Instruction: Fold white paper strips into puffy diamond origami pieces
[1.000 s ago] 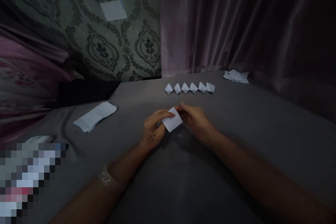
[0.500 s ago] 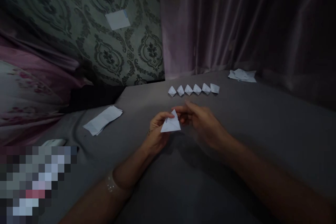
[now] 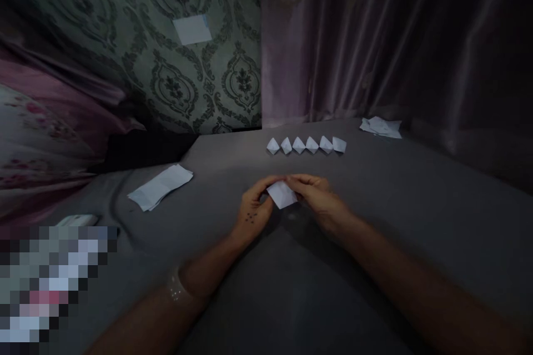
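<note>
My left hand point(image 3: 254, 208) and my right hand point(image 3: 320, 199) meet over the grey cloth surface point(image 3: 375, 222) and both pinch a small folded white paper piece point(image 3: 282, 194) between their fingertips. The paper is held just above the cloth, partly covered by my fingers. Beyond my hands, a row of several small folded white paper shapes point(image 3: 306, 145) lies side by side on the cloth.
A stack of white paper strips point(image 3: 160, 187) lies to the left. More crumpled white paper point(image 3: 381, 126) sits at the far right by the curtain point(image 3: 395, 39). A patterned wall point(image 3: 166, 39) with a white note point(image 3: 192, 29) stands behind; a pink floral pillow point(image 3: 37, 138) is at left.
The paper piece stood up as a triangle half a second ago; now it lies flatter and both hands have closed in on it. My left hand turned back down.
</note>
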`<state>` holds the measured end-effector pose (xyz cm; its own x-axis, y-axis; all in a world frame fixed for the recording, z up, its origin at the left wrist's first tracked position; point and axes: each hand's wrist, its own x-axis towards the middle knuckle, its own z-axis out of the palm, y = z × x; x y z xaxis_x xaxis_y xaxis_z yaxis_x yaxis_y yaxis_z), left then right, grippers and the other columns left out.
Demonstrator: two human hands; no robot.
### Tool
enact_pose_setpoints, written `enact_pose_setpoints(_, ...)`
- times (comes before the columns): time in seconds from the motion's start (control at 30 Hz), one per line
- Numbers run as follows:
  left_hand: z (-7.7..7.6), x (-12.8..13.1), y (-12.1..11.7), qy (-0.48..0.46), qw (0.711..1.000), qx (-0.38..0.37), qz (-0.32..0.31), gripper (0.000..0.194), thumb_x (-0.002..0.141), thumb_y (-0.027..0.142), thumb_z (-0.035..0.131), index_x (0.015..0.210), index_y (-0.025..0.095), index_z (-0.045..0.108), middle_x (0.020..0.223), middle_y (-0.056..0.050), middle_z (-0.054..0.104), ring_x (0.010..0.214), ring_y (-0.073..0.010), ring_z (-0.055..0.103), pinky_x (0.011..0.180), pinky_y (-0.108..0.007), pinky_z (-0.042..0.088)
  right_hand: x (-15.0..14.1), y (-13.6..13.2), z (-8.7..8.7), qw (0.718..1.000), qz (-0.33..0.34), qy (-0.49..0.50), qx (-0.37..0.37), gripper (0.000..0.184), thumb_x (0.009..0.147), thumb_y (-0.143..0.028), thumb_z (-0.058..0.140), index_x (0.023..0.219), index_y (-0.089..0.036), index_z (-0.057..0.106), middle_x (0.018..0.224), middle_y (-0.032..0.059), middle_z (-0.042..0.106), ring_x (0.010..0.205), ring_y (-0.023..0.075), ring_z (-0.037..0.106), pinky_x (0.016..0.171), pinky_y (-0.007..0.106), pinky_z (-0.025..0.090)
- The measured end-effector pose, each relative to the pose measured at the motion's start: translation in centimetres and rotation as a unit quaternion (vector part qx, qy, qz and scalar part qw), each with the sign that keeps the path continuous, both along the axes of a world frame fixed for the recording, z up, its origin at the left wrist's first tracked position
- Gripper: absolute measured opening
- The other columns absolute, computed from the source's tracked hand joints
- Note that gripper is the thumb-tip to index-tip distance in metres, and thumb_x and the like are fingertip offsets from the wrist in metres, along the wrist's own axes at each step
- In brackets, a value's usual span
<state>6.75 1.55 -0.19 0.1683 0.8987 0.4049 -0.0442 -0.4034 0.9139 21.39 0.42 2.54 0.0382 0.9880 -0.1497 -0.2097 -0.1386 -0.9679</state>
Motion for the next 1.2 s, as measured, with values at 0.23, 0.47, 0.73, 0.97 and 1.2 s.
enact_pose_setpoints(0.23,-0.7,-0.6,1.3,-0.115,0.974,-0.177,-0.083,0.033,0.073,0.02,0.062,0.105,0.014,0.068,0.105,-0.012,0.071,0.101,-0.0231,0.065,0.089,-0.035,0.048,1.2,1.1,-1.3,0.996,-0.005,-0.082,0.045,0.025,0.07,-0.04,0.072,0.082,-0.018,0.075,0.08,0.0039,0.072,0.071,0.0151,0.061,0.071,0.031,0.046)
enact_pose_setpoints(0.47,0.0,-0.3,0.5,-0.058,0.953,-0.274,-0.118,0.036,0.069,0.036,0.079,0.092,0.01,0.074,0.081,-0.008,0.072,0.069,-0.014,0.063,0.068,-0.025,0.047,1.1,1.1,-1.7,0.982,0.007,-0.166,0.092,0.022,0.072,-0.038,0.071,0.08,-0.019,0.075,0.082,0.0036,0.072,0.078,0.0163,0.062,0.076,0.031,0.046)
enact_pose_setpoints(0.73,-0.1,-0.5,1.5,-0.143,0.907,-0.387,-0.085,0.023,0.065,0.026,0.082,0.078,0.011,0.072,0.077,-0.007,0.071,0.071,-0.0154,0.066,0.067,-0.027,0.053,1.5,1.6,-2.1,0.998,0.028,-0.034,-0.041,0.035,0.078,-0.05,0.069,0.083,-0.016,0.074,0.079,0.0058,0.07,0.069,0.012,0.06,0.063,0.024,0.045)
enact_pose_setpoints(0.97,-0.6,-0.3,1.5,-0.138,0.919,-0.363,-0.064,0.02,0.069,0.025,0.079,0.08,0.01,0.072,0.075,-0.006,0.07,0.068,-0.0144,0.066,0.067,-0.027,0.056,1.3,1.2,-2.5,0.99,0.112,-0.025,-0.087,0.016,0.074,-0.029,0.078,0.082,-0.016,0.074,0.077,0.004,0.071,0.068,0.0093,0.063,0.063,0.019,0.048)
enact_pose_setpoints(1.2,-0.3,-0.4,1.5,-0.102,0.919,-0.375,-0.062,0.02,0.07,0.023,0.079,0.081,0.009,0.071,0.072,-0.007,0.069,0.06,-0.012,0.063,0.056,-0.022,0.052,1.7,1.4,-2.5,0.985,0.116,0.003,-0.127,0.009,0.074,-0.02,0.078,0.073,-0.013,0.072,0.067,0.0021,0.068,0.057,0.0064,0.06,0.055,0.015,0.05)
